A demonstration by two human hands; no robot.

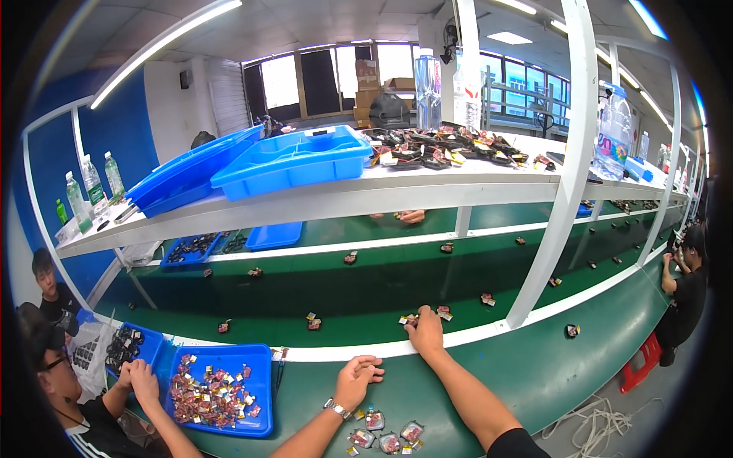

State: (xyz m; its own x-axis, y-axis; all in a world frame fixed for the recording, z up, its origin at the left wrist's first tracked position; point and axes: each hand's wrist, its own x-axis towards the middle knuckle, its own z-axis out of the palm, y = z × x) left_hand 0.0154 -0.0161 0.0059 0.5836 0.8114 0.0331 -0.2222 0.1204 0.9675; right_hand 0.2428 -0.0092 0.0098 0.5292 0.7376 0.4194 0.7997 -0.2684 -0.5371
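So the main thing here is a long green conveyor belt (382, 294) with white rails. Small dark packaged parts (313, 322) sit scattered along it, well apart from each other. On the green bench strip (550, 366) just this side of the belt there's a blue tray (263, 382) full of little red and silver pieces, and a cluster of about 5 packets (385, 437) right of that tray, near the edge.
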